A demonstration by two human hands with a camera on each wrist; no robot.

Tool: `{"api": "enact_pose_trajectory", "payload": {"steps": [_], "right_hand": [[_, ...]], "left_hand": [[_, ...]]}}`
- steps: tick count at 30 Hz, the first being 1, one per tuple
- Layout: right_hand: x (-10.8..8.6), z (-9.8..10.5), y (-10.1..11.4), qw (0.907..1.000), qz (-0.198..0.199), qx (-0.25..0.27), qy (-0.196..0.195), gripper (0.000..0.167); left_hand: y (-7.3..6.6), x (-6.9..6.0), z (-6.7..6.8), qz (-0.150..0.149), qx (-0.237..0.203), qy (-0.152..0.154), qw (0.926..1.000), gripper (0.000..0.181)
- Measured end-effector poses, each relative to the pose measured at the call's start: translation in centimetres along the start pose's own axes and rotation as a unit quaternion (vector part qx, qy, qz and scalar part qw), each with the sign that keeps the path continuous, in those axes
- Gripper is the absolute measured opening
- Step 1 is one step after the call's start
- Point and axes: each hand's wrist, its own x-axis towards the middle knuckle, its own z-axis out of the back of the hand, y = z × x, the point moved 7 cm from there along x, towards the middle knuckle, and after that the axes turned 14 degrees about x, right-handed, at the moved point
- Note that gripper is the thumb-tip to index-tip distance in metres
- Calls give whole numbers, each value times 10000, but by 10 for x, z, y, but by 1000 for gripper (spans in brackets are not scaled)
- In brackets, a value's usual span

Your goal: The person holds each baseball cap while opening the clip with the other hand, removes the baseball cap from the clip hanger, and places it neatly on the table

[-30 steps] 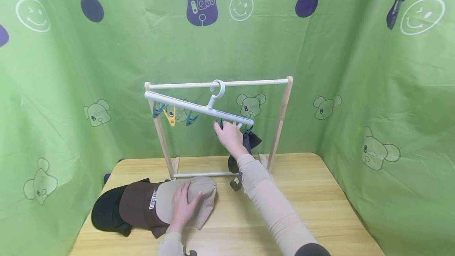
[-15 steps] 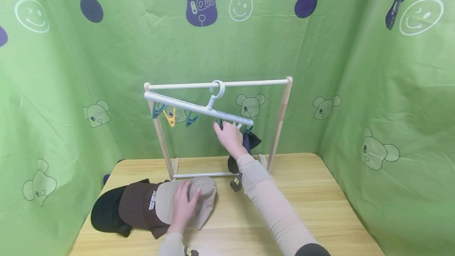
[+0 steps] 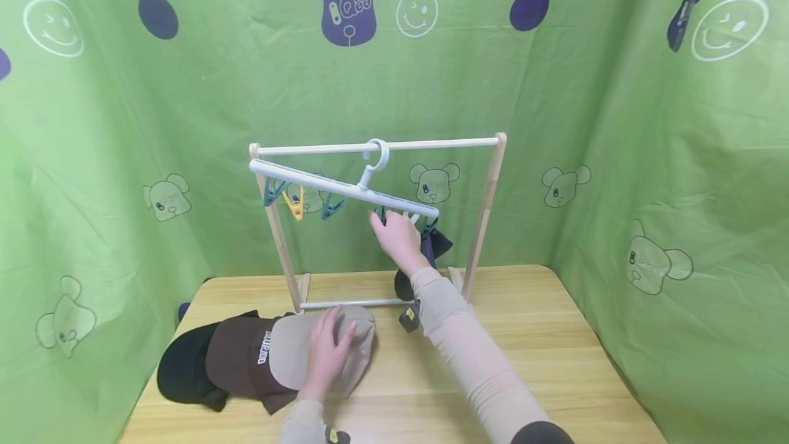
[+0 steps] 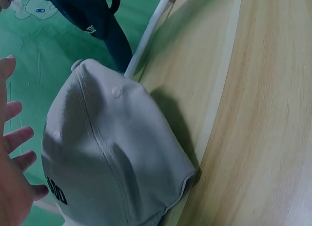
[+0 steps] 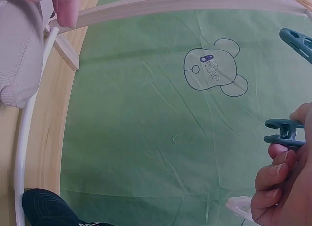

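My right hand (image 3: 399,238) pinches a dark teal clip (image 5: 283,132) under the white hanger (image 3: 320,182); in the right wrist view its tips stand slightly apart with nothing between them. My left hand (image 3: 327,355) is over the beige cap (image 3: 359,342) on the table. In the left wrist view its fingers (image 4: 18,138) are extended beside that cap, and whether they touch it I cannot tell. A dark navy cap (image 3: 439,244) hangs from the clip at the hanger's right end, partly hidden by my right arm.
The hanger hooks over a wooden rack's top bar (image 3: 444,144) and slopes down to the right. Teal clips (image 3: 333,207) and a yellow clip (image 3: 296,205) hang left of my right hand. Left of the beige cap, a brown cap (image 3: 234,355) overlaps a black cap (image 3: 181,365). Green curtains surround the table (image 3: 542,341).
My left hand has shifted slightly to the right over the beige cap. The right hand, the clip and the hanger stay where they were.
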Motion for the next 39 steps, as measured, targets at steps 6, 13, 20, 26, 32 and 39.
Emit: {"api": "enact_pose_trajectory", "payload": {"steps": [6, 13, 20, 26, 32, 39], "right_hand": [[1, 1, 2, 10000, 77, -16, 27, 51], [0, 0, 4, 9996, 104, -179, 169, 57], [0, -1, 6, 9996, 133, -144, 203, 59], [-1, 0, 8, 9996, 171, -167, 173, 56], [-2, 0, 7, 9994, 229, -227, 141, 63], [-4, -1, 5, 9987, 391, -296, 109, 55]], "left_hand": [[-5, 2, -3, -51, -105, 53, 9999, 53], [-9, 3, -3, -207, -148, -137, 9996, 50], [-11, 6, -4, -153, -87, -51, 9998, 50], [-13, 10, -5, -171, -46, -65, 9998, 49], [-17, 11, -4, -210, -45, -32, 9998, 49], [-21, 12, -6, -251, -95, 60, 9996, 50]]}}
